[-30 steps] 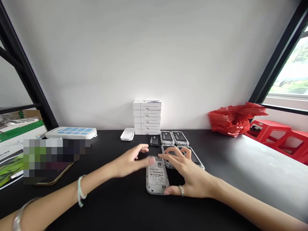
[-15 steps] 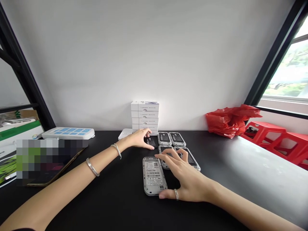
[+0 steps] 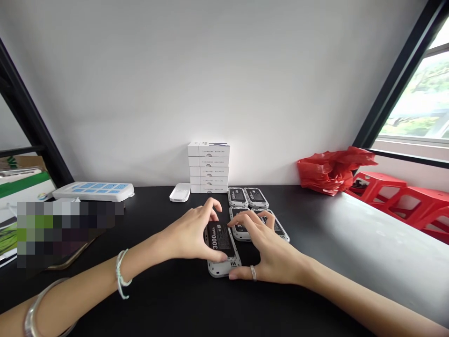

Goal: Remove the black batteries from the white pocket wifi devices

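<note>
My left hand (image 3: 189, 234) clasps a black battery (image 3: 220, 238) lying lengthwise away from me on a grey handset (image 3: 222, 269) near the front of the black table (image 3: 157, 281), my right hand (image 3: 270, 248) close beside it, its grip unclear.
</note>
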`<state>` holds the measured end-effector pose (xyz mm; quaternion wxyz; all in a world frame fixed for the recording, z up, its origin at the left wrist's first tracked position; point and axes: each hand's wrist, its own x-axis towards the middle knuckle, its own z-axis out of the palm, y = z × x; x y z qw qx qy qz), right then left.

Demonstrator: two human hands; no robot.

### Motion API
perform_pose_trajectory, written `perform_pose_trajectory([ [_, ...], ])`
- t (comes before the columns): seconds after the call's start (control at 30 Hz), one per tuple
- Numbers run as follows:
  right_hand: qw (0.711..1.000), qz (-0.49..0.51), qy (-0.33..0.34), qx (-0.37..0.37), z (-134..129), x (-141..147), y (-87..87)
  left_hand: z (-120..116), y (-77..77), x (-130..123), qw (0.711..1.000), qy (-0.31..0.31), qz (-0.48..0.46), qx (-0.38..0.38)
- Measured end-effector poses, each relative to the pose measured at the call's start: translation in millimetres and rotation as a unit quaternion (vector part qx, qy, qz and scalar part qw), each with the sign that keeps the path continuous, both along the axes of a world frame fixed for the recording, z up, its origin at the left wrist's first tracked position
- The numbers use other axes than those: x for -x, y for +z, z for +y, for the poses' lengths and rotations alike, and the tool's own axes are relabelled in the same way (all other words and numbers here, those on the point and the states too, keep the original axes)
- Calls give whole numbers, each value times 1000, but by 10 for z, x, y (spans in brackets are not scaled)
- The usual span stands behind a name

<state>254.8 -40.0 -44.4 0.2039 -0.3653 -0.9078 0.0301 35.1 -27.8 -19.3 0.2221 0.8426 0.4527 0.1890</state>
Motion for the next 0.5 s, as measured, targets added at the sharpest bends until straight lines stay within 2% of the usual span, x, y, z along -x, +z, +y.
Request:
perform_pose_trajectory([
  [0.17, 1000, -7, 11, 3, 0, 4, -20, -99, -19, 35, 998, 6, -23, 50],
  [0.3, 1000, -6, 9, 5, 8, 12, -25, -170, -22, 79, 997, 13, -44, 56],
  [0.5, 1000, -13, 19, 14, -8, 26, 9, -259, -146, 160, 999, 6, 2, 45],
])
